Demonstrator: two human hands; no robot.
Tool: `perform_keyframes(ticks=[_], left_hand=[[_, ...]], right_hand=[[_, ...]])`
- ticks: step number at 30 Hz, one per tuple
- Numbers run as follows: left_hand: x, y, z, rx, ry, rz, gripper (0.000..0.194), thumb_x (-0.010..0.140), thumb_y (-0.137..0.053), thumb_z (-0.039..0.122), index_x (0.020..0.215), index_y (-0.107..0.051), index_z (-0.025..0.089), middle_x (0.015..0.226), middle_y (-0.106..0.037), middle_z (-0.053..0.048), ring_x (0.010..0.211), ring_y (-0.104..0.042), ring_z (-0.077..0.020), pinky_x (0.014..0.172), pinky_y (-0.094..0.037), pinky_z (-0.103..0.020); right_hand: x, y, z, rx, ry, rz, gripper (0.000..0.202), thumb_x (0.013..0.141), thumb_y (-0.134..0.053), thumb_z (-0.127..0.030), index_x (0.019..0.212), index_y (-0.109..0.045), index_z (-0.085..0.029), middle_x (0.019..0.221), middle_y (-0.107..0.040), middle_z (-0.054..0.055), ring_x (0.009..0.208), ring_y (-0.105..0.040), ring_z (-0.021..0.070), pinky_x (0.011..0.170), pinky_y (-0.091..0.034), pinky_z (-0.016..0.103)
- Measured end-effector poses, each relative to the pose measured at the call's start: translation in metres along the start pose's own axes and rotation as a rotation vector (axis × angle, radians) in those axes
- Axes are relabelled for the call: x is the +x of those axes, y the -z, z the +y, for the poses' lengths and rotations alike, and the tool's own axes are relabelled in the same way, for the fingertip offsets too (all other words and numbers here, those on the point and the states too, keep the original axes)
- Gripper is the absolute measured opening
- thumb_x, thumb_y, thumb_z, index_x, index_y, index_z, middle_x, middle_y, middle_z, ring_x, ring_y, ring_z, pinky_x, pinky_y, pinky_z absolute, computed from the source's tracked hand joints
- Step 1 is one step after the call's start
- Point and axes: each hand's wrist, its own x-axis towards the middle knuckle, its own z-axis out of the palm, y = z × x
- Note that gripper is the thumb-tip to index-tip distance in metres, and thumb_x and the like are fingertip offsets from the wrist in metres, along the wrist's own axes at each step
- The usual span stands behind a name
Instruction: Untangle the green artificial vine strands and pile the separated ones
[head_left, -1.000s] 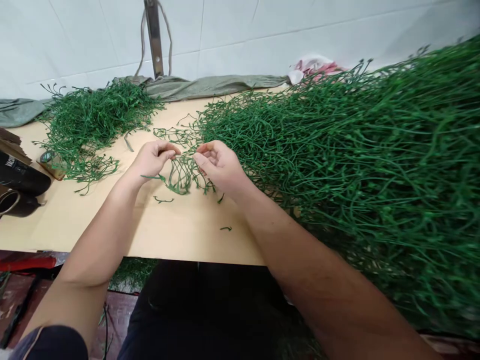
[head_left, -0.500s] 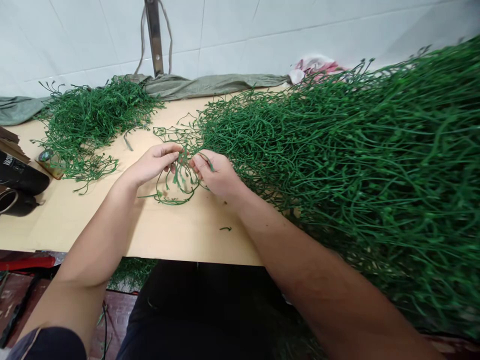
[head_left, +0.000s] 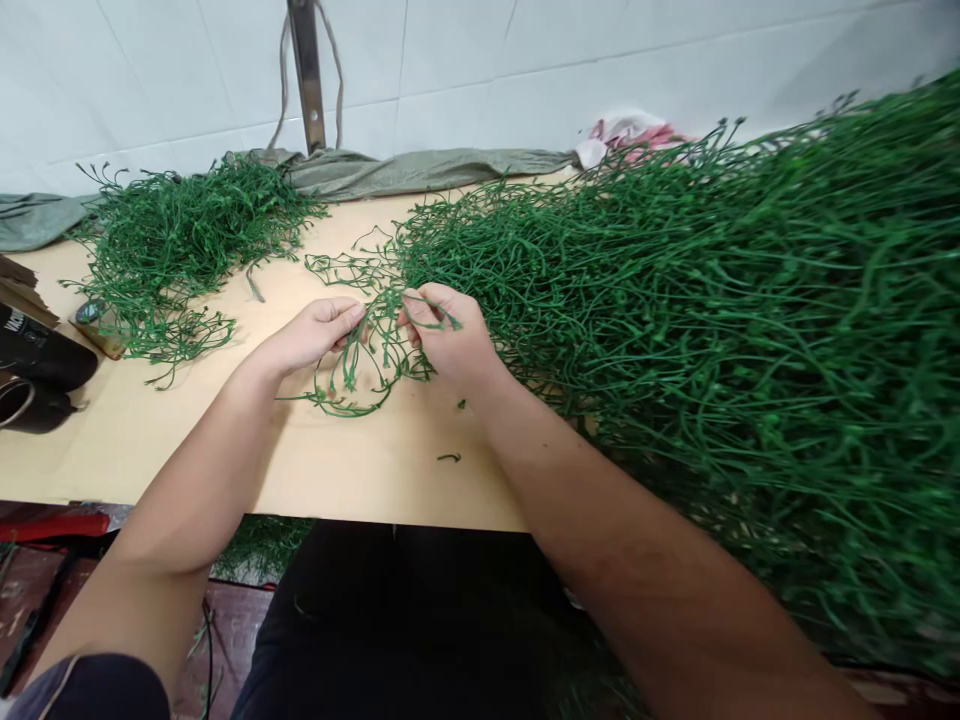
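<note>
My left hand (head_left: 319, 332) is closed in a pinch on thin green stems, which look like artificial plant stems with small forked tips. To its right, my right hand (head_left: 452, 335) pinches another green stem whose end sticks out over the fingers. Between and below both hands, a loose tangle of stems (head_left: 351, 410) hangs and curls close to the tabletop. Beside my right hand rises a large heap of the same stems (head_left: 675, 270), filling the right side. A smaller pile of stems (head_left: 195, 225) lies at the back left.
A black cylinder with white lettering (head_left: 45, 345) and a dark mug (head_left: 34, 405) are at the left edge. Rolled grey-green cloth (head_left: 420, 172) runs along the tiled wall, near a metal post (head_left: 306, 80) and a pink-white cloth (head_left: 630, 135). A stem scrap (head_left: 448, 458) lies near the front.
My right hand has moved slightly right and away from my left, with a stem still pinched. The left hand has shifted slightly down. The piles look unchanged.
</note>
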Motion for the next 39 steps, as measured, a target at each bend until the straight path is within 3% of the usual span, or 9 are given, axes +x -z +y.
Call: perform_keyframes(ticks=[5,10,12,16,19,22,28,35,39], left_hand=[[-0.001,-0.009,-0.006,-0.010,0.041,-0.068,0.033,0.085,-0.050,0.036,0.062,-0.049,0.013,0.049,-0.037,0.005,0.044,-0.030,-0.0033,0.045,-0.025,-0.017],[-0.001,-0.019,-0.006,-0.001,0.002,-0.174,0.029,0.087,-0.045,0.029,0.063,-0.048,0.013,0.050,-0.036,0.006,0.045,-0.030,-0.0036,0.046,-0.026,-0.018],[-0.004,-0.020,-0.003,0.079,0.004,-0.267,0.028,0.087,-0.044,0.025,0.062,-0.050,0.013,0.049,-0.038,0.006,0.045,-0.030,-0.0040,0.047,-0.027,-0.018],[-0.006,-0.022,-0.005,0.212,0.035,-0.403,0.028,0.085,-0.046,0.024,0.060,-0.053,0.013,0.047,-0.036,0.006,0.044,-0.030,-0.0050,0.048,-0.026,-0.020],[-0.002,-0.022,-0.011,0.156,0.009,-0.303,0.029,0.084,-0.049,0.026,0.059,-0.054,0.013,0.046,-0.036,0.006,0.044,-0.029,-0.0047,0.048,-0.025,-0.021],[0.003,-0.020,-0.017,0.021,0.006,-0.197,0.029,0.084,-0.050,0.030,0.061,-0.054,0.013,0.046,-0.038,0.006,0.042,-0.028,-0.0044,0.047,-0.024,-0.021],[0.006,-0.018,-0.026,-0.122,0.079,-0.140,0.033,0.081,-0.055,0.040,0.061,-0.054,0.013,0.043,-0.038,0.006,0.039,-0.028,-0.0036,0.041,-0.018,-0.020],[0.009,-0.017,-0.029,-0.416,0.060,-0.071,0.035,0.076,-0.062,0.041,0.060,-0.051,0.012,0.040,-0.036,0.006,0.038,-0.033,-0.0035,0.041,-0.024,-0.017],[0.010,-0.017,-0.029,-0.454,0.042,-0.099,0.035,0.076,-0.063,0.040,0.059,-0.052,0.012,0.041,-0.038,0.005,0.037,-0.033,-0.0033,0.040,-0.024,-0.017]], right_hand=[[0.005,0.000,-0.004,0.218,-0.175,0.108,0.023,0.079,-0.058,-0.028,0.060,-0.048,-0.018,0.055,-0.046,-0.004,0.046,-0.039,0.0060,0.046,-0.033,0.023],[0.005,-0.002,-0.009,0.288,-0.198,0.204,0.030,0.080,-0.051,-0.012,0.051,-0.045,-0.016,0.052,-0.043,-0.005,0.048,-0.039,0.0043,0.048,-0.034,0.019],[0.007,0.004,-0.009,0.300,-0.215,0.260,0.031,0.081,-0.052,-0.016,0.052,-0.043,-0.016,0.054,-0.043,-0.005,0.050,-0.040,0.0041,0.050,-0.036,0.019],[0.020,0.035,0.005,0.281,-0.160,0.437,0.039,0.084,-0.047,-0.049,0.059,-0.042,-0.019,0.061,-0.047,-0.002,0.057,-0.047,0.0061,0.054,-0.042,0.021],[0.031,0.051,0.022,0.171,-0.070,0.435,0.048,0.083,-0.035,-0.063,0.063,-0.042,-0.020,0.064,-0.048,0.000,0.061,-0.051,0.0088,0.055,-0.044,0.024],[0.032,0.045,0.032,0.027,0.023,0.356,0.051,0.082,-0.029,-0.067,0.076,-0.050,-0.021,0.073,-0.052,0.003,0.066,-0.055,0.0113,0.055,-0.046,0.026],[0.011,0.024,0.012,-0.472,0.235,0.472,0.051,0.082,-0.043,-0.058,0.109,-0.055,-0.016,0.112,-0.050,0.016,0.106,-0.051,0.0242,0.079,-0.047,0.040],[0.003,0.011,0.000,-0.431,0.225,-0.107,0.020,0.079,-0.053,-0.031,0.087,-0.063,-0.016,0.088,-0.062,0.009,0.083,-0.055,0.0192,0.077,-0.043,0.036],[0.004,0.010,-0.002,-0.414,0.145,-0.115,0.018,0.079,-0.049,-0.027,0.070,-0.059,-0.016,0.065,-0.057,0.002,0.065,-0.048,0.0140,0.065,-0.037,0.030]])
